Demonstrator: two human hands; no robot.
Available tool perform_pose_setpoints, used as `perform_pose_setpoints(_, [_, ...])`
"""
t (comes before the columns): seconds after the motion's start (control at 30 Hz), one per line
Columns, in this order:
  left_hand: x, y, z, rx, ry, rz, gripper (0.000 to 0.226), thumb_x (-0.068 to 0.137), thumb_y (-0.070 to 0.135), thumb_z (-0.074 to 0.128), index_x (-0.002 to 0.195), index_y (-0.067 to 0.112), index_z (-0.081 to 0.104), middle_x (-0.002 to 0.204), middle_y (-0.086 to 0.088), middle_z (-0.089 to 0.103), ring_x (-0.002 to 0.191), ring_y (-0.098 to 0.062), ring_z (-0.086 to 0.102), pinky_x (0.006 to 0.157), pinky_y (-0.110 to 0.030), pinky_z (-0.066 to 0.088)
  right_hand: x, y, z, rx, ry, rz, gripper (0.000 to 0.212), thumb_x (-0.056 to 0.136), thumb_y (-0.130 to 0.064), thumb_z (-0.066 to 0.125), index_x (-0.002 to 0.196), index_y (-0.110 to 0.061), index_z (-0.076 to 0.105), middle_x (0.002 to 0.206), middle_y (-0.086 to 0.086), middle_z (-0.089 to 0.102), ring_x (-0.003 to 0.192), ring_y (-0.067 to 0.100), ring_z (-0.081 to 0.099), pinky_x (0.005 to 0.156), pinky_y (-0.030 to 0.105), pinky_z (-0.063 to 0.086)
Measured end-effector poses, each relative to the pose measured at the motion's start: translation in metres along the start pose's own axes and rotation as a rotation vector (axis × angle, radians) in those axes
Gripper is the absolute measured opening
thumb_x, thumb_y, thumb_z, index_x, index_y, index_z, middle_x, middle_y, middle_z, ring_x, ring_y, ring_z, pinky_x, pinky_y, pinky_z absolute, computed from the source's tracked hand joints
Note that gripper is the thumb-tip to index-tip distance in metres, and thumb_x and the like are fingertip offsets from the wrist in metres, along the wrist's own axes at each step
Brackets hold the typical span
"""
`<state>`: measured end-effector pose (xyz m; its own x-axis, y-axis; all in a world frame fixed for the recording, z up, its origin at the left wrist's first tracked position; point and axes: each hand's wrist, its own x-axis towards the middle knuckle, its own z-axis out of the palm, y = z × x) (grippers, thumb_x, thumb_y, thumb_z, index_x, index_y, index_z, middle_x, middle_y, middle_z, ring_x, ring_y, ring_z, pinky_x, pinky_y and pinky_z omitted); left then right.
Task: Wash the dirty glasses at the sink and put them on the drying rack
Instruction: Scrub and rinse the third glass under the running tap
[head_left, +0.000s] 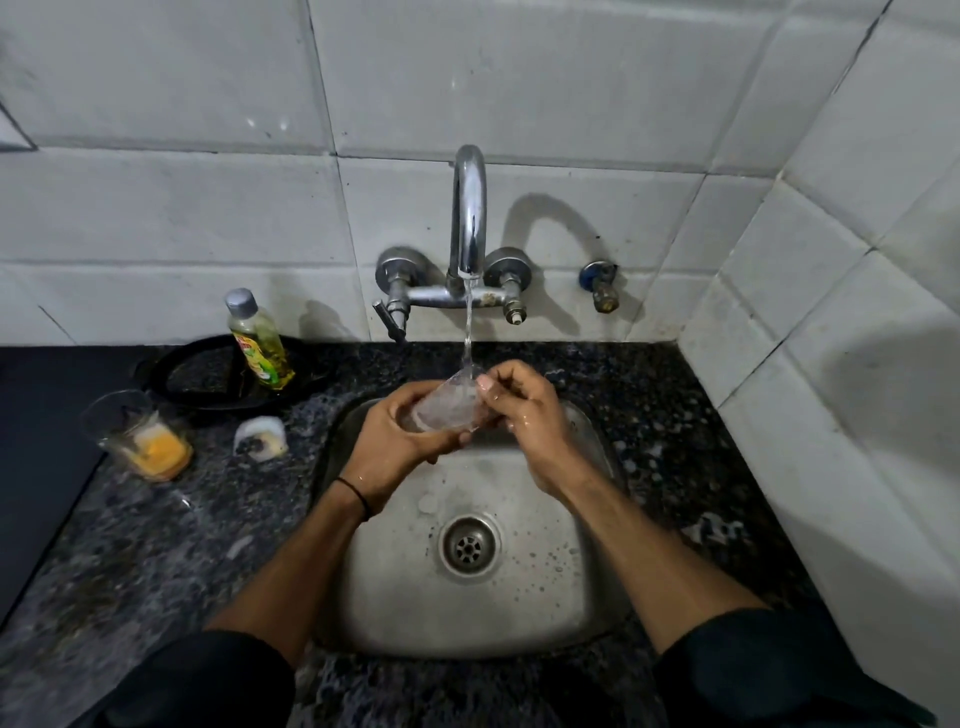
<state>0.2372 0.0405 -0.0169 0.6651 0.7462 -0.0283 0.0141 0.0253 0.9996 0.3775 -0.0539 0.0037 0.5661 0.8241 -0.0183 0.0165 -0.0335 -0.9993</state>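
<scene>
**Over the sink, a glass under running water**

Over the back half of the steel sink, both hands hold one clear glass that lies tilted on its side, its mouth turned up and to the right toward the tap. A thin stream of water falls from the spout and lands at the glass's rim.

The left hand cups the glass from below and from the left; its fingers curl closed round the base and lower wall, so the glass rests in the palm. A dark band sits on that wrist.

The right hand comes in from the right. Its thumb lies against the rim at the top, and the other fingers are bent in close beside the glass's mouth; whether they reach inside it cannot be told. Both hands look wet.

On the dark speckled surface to the left of the sink stands a second glass, well apart from the hands, with yellow-orange residue at its bottom. Between it and the sink lies a pale sponge. Behind them a bottle of yellow-green dish liquid stands on a black round tray.
</scene>
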Motion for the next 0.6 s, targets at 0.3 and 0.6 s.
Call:
perform_pose_setpoints(0.3, [-0.007, 0.008, -0.004, 0.060, -0.005, 0.078, 0.056, 0.065, 0.001, 0.089, 0.116, 0.010, 0.067, 0.103, -0.005, 0.074, 0.087, -0.010, 0.069, 0.061, -0.022, 0.055, -0.010, -0.005, 0.022, 0.475, 0.139, 0.448, 0.031, 0.103, -0.031, 0.051, 0.077, -0.016, 0.056, 0.063, -0.001, 0.057, 0.043, 0.008, 0.051, 0.050, 0.025, 0.030])
perform_pose_setpoints(0.6, [0.008, 0.020, 0.026, 0.033, -0.149, 0.129, 0.032, 0.071, -0.004, 0.083, 0.099, 0.001, 0.070, 0.093, -0.010, 0.076, 0.086, -0.015, 0.069, 0.079, -0.026, 0.057, -0.015, -0.009, 0.041, 0.551, 0.153, 0.846, 0.040, 0.099, -0.033, 0.047, 0.060, -0.021, 0.049, 0.044, -0.005, 0.037, 0.032, 0.005, 0.028, 0.034, 0.011, 0.018])
